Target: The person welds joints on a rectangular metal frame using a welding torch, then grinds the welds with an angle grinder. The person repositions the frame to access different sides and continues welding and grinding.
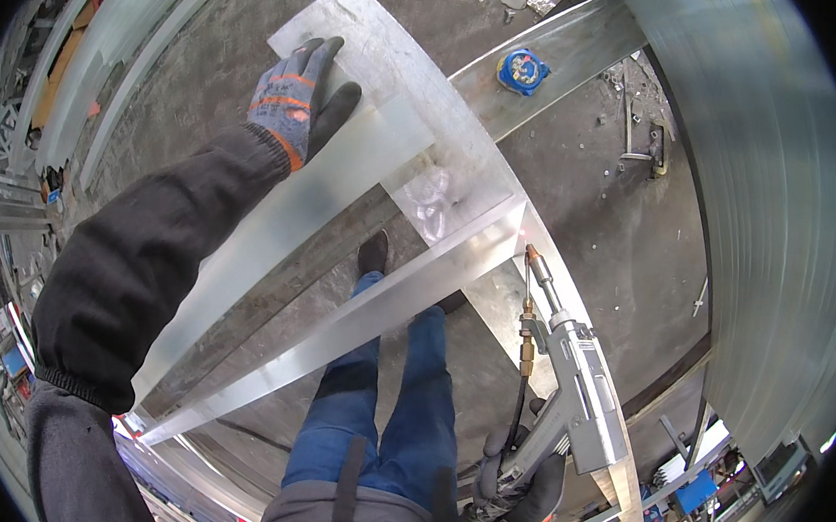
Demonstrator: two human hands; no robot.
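Observation:
My left hand (297, 101), in a grey glove with orange stripes, lies on the far end of a flat metal plate (385, 55). Its fingers are stretched out and the thumb is apart. My right hand (517, 481), in a dark glove, is wrapped round the handle of a grey welding gun (578, 386) with a copper-coloured nozzle and a side-mounted wire feed. The nozzle tip is close to the corner where a long upright metal strip (343, 317) meets the plate. A small reddish spot shows on the metal by the tip.
A blue tape measure (523, 72) rests on a metal bar (579, 53) beyond the plate. Metal offcuts (641, 137) and debris lie on the dark floor. Large stacked metal sheets (759, 181) fill the right side. Long profiles (94, 80) stand at far left.

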